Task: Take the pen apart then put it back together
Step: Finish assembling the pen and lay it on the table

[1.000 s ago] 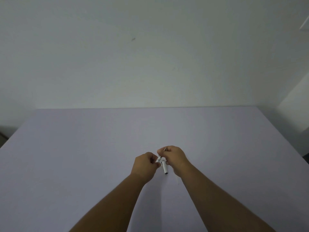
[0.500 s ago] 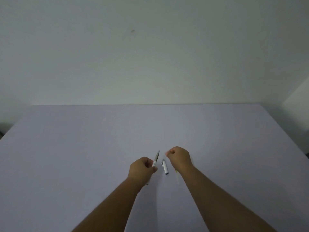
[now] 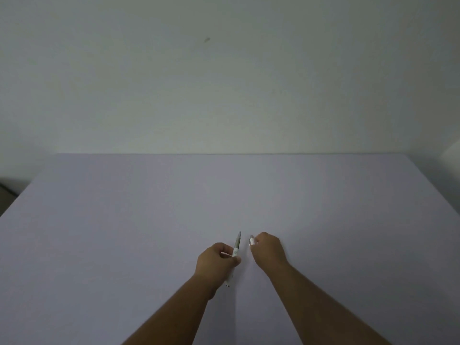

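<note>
Two hands low in frame: my left hand [image 3: 217,260] grips the pen body [image 3: 236,247], my right hand [image 3: 268,249] pinches the cap [image 3: 252,240] just beside it.

Left hand [image 3: 217,260] grips the pen [image 3: 236,247]; right hand [image 3: 268,249] pinches its cap [image 3: 252,241].

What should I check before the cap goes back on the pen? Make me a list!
1. Left hand holds the pen body firmly: ok.
2. Pen tip points away, uncovered: ok.
3. Right hand is on the cap: ok.
4. Cap and pen apart, with a gap between them: ok.
5. Cap's open end faces the tip: cannot tell.
6. Table around the hands is bare: ok.
</note>
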### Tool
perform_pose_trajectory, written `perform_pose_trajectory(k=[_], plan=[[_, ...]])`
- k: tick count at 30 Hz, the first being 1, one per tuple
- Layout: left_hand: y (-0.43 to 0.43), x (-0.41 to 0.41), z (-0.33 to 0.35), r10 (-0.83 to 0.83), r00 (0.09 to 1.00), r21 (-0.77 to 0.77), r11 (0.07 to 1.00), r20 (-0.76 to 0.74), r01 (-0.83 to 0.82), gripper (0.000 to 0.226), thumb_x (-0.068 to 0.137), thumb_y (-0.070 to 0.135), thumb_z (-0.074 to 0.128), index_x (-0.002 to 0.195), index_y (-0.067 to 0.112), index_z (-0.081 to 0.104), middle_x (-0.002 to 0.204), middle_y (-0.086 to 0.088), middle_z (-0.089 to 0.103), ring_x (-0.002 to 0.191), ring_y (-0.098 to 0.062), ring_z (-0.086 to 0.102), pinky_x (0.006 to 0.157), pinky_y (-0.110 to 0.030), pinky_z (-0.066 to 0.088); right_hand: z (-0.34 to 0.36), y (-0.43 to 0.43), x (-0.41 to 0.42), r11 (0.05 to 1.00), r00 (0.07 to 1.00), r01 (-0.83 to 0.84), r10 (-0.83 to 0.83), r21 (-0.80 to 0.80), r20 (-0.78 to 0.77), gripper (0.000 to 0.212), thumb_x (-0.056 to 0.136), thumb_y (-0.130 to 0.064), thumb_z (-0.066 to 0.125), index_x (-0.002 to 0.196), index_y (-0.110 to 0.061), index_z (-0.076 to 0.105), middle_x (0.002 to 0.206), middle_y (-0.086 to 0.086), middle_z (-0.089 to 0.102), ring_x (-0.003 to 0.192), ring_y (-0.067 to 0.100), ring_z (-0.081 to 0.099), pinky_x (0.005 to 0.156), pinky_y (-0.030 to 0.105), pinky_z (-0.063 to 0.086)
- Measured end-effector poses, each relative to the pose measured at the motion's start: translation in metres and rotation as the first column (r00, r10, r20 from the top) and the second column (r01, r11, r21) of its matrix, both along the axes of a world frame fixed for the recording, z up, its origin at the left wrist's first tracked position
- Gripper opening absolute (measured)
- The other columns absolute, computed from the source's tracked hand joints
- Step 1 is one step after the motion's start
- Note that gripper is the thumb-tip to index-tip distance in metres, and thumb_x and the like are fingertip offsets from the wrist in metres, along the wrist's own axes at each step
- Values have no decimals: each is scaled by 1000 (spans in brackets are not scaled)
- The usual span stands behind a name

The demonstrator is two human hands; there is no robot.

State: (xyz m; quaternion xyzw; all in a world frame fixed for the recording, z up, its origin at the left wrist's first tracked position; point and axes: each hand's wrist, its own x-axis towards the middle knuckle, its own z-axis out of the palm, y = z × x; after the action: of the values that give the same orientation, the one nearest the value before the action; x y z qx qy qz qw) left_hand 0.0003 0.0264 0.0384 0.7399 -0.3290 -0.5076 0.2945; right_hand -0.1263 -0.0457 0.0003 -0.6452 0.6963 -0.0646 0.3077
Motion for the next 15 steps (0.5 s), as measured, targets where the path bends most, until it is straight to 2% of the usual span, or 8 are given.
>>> perform_pose_trajectory(k=[2,3,5,6,7,9,11,15], plan=[[0,0,1,-13,1000,2,1000,6,13,8,76,18,72,81,18,66,84,-7,69,73,-23,63,69,-36,58,10,-7,-1,989,957,131,-144,70,252,38,92,-30,48,64,-14,67,68,6,69,71,25,65,71,32,49],[0,0,2,-19,1000,4,1000,11,19,7,76,19,72,80,19,66,83,-6,68,72,-22,62,65,-33,57,15,-10,0,967,877,217,-254,136,407,37,89,-26,54,56,-17,65,61,3,66,62,22,61,69,33,50],[-1,-1,3,-32,999,6,999,23,32,7,76,19,73,79,19,66,83,-5,68,71,-20,60,62,-30,54,28,-15,-1,903,651,318,-431,291,626,29,85,-16,59,56,-15,65,61,6,64,55,17,55,67,32,50],[-2,-2,4,-39,999,6,999,30,39,8,76,19,73,79,19,66,83,-5,68,71,-19,60,64,-31,53,34,-17,-1,882,562,321,-471,345,680,25,84,-12,60,59,-13,66,64,8,64,56,17,54,67,31,50],[-2,-4,5,-44,998,4,999,34,44,8,76,19,73,79,20,66,83,-5,67,71,-19,59,66,-32,53,38,-18,-2,873,516,312,-487,374,705,23,83,-9,61,61,-11,67,67,11,63,58,17,55,68,31,50],[-3,-7,6,-53,998,-6,999,32,53,8,76,18,73,78,20,65,83,-6,67,71,-19,59,70,-33,54,46,-18,-3,876,503,284,-482,389,718,21,82,-7,62,63,-10,68,69,11,65,61,19,57,69,31,51],[-4,-10,9,-62,998,-16,998,31,63,7,77,17,72,79,19,65,84,-6,67,74,-21,60,74,-35,56,50,-16,-5,882,503,260,-470,392,725,17,82,-7,64,66,-9,69,68,11,68,61,18,59,64,26,53],[-3,-14,15,-55,998,-44,997,16,56,7,79,16,70,81,16,64,81,-7,66,72,-23,62,77,-40,57,53,-7,-10,909,565,176,-407,377,718,6,80,-7,67,75,-6,70,71,11,69,58,16,59,57,22,54]])
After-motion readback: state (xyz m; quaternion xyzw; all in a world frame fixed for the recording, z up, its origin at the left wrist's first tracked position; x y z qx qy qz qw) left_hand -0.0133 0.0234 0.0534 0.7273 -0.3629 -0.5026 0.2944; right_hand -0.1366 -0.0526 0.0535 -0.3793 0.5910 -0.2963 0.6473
